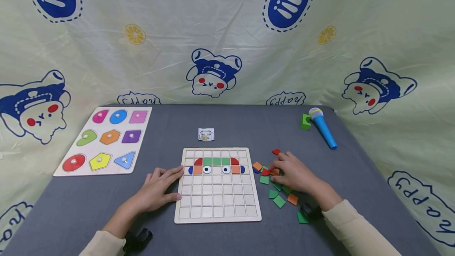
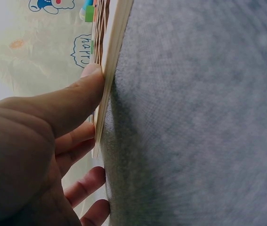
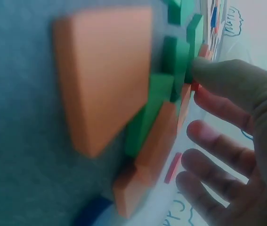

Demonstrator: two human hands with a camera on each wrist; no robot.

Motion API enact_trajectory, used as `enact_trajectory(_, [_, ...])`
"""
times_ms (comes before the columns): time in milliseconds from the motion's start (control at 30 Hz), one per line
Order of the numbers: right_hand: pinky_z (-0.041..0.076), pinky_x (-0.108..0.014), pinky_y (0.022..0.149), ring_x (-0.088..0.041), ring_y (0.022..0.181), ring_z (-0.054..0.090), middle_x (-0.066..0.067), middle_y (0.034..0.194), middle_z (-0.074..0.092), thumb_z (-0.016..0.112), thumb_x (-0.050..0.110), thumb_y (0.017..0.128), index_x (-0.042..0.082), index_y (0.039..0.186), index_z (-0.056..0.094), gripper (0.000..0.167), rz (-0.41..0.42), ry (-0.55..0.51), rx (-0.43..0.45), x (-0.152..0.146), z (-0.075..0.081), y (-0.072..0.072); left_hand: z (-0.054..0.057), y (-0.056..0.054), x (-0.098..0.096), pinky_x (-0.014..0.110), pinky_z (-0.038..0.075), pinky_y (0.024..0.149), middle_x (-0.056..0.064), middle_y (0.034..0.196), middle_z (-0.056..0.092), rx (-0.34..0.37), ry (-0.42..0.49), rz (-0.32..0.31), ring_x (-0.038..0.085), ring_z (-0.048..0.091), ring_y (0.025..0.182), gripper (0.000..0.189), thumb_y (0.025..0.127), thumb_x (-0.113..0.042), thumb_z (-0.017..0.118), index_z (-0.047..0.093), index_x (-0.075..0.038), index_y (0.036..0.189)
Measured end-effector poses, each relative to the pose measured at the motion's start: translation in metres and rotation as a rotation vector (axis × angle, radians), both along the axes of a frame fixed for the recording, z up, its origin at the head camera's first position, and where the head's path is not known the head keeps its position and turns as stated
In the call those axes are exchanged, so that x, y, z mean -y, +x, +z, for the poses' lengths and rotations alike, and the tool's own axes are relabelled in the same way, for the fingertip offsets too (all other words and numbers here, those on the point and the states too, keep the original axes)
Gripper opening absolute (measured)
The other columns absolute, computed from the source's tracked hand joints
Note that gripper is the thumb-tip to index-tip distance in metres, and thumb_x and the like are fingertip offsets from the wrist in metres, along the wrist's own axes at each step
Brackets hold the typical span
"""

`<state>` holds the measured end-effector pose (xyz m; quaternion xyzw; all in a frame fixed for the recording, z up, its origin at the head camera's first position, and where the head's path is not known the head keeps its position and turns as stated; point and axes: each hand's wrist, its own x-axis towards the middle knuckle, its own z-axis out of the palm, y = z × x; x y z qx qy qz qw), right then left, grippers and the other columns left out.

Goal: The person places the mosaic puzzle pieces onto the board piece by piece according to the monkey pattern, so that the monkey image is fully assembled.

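A white grid board [image 1: 218, 200] lies flat, with red, green, orange and blue tiles and two eye tiles set in its upper rows. Along its left edge rests my left hand [image 1: 160, 189]; the thumb [image 2: 84, 92] touches the wooden side and the fingers are loosely extended. My right hand [image 1: 295, 173] reaches into loose tiles right of the board, thumb and forefinger apart around an orange tile [image 1: 275, 172]. Just left of those fingertips is a red tile [image 1: 265, 172]. In the right wrist view, green tiles [image 3: 175, 54] lie by the thumb and a large orange tile [image 3: 109, 70] is nearer the camera.
A small picture card [image 1: 206, 134] lies behind the board. On the left is a shape puzzle board [image 1: 140, 153] with knobbed pieces. A blue toy microphone [image 1: 323, 129] leans on a green block [image 1: 305, 122] at the back right. A patterned cloth [image 1: 227, 23] hangs behind.
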<state>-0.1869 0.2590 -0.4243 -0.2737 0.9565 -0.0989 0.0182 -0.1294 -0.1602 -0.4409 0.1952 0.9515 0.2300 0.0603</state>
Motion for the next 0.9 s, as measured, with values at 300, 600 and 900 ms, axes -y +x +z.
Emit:
enact_trajectory(300, [0.034,-0.025,0.067,-0.012,0.083,0.038,0.002,0.095,0.056,0.078,0.026,0.076,0.020,0.104,0.069,0.030,0.033,-0.003,-0.040,0.0053,-0.0022,-0.0006,0.0019,0.0003,0.0004,0.036,0.025,0.078,0.000,0.150,0.039,-0.007,0.004,0.000,0.022,0.039,0.110,0.069,0.081,-0.033,0.072,0.044,-0.016,0.142])
enact_trajectory(600, [0.035,-0.026,0.069,-0.013,0.088,0.039,0.001,0.097,0.057,0.075,0.021,0.078,0.022,0.106,0.071,0.028,0.112,0.003,-0.027,0.0070,-0.0005,-0.0053,0.0007,0.0001,0.0000,0.036,0.025,0.078,-0.001,0.150,0.039,-0.008,0.005,-0.002,0.022,0.039,0.110,0.069,0.081,-0.032,0.072,0.045,-0.015,0.142])
enact_trajectory(900, [0.037,-0.027,0.070,-0.012,0.087,0.039,0.004,0.096,0.058,0.077,0.024,0.077,0.024,0.099,0.071,0.023,0.112,-0.011,-0.049,0.0040,-0.0052,-0.0070,0.0001,0.0000,0.0010,0.036,0.025,0.078,-0.001,0.150,0.039,-0.007,0.007,-0.009,0.021,0.039,0.110,0.069,0.081,-0.034,0.071,0.044,-0.016,0.142])
